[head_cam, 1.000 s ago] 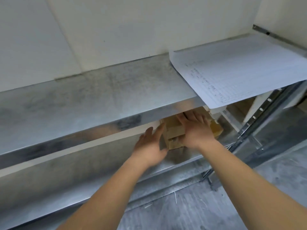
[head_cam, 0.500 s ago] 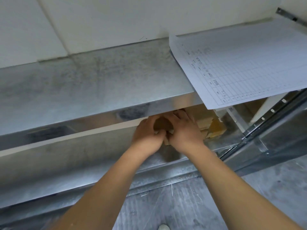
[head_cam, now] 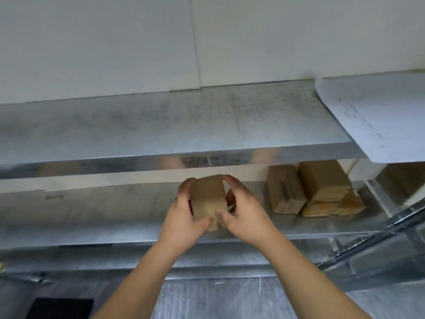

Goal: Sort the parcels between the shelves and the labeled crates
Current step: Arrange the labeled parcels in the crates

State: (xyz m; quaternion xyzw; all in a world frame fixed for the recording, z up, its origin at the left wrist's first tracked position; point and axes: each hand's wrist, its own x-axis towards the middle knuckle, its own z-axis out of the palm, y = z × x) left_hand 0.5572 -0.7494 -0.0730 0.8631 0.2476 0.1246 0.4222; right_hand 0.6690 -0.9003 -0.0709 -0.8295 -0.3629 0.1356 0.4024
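A small brown cardboard parcel (head_cam: 207, 196) is held between both hands just in front of the lower metal shelf (head_cam: 92, 217). My left hand (head_cam: 184, 217) grips its left side, fingers curled over the far top edge. My right hand (head_cam: 245, 215) grips its right side, thumb on the near face. Several more cardboard parcels (head_cam: 310, 187) stand in a stack on the same shelf to the right, apart from my hands.
The upper metal shelf (head_cam: 161, 127) juts out above the parcel, with a printed paper sheet (head_cam: 377, 118) lying on its right end. A metal upright and brace (head_cam: 377, 229) cross at the right. A dark object (head_cam: 59, 308) lies on the floor at bottom left.
Both hands closed round one parcel from the stack and drew it left and out toward me. The view dropped and shifted left, showing the remaining stack at the right.
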